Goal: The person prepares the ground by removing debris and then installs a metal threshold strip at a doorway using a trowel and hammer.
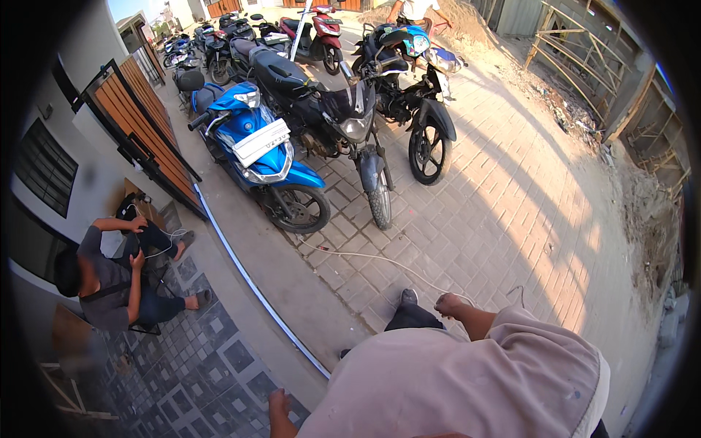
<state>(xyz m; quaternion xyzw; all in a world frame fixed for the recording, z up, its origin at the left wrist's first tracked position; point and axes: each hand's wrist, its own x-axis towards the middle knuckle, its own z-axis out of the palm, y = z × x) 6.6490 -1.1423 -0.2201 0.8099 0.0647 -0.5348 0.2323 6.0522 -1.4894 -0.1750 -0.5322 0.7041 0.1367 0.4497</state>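
My right hand [451,305] hangs beside my right leg with its fingers curled in. A thin pale cable [398,264] runs along the paving and passes behind this hand; whether the fingers grip anything, I cannot tell. My left hand [279,406] is low at the bottom edge, over the tiled floor [193,372]. Its fingers are mostly hidden, and no held object shows there. Between that hand and my body, a long metal strip [252,285] lies along the edge of the paving. My shoe [409,296] stands on the brick paving.
Ahead are a blue scooter [263,146], a black motorcycle [355,130] and another motorcycle [431,120], with several more behind. A person [109,292] sits at left, holding a cord. An orange slatted gate [142,109] stands open; bamboo scaffolding [577,62] is at far right.
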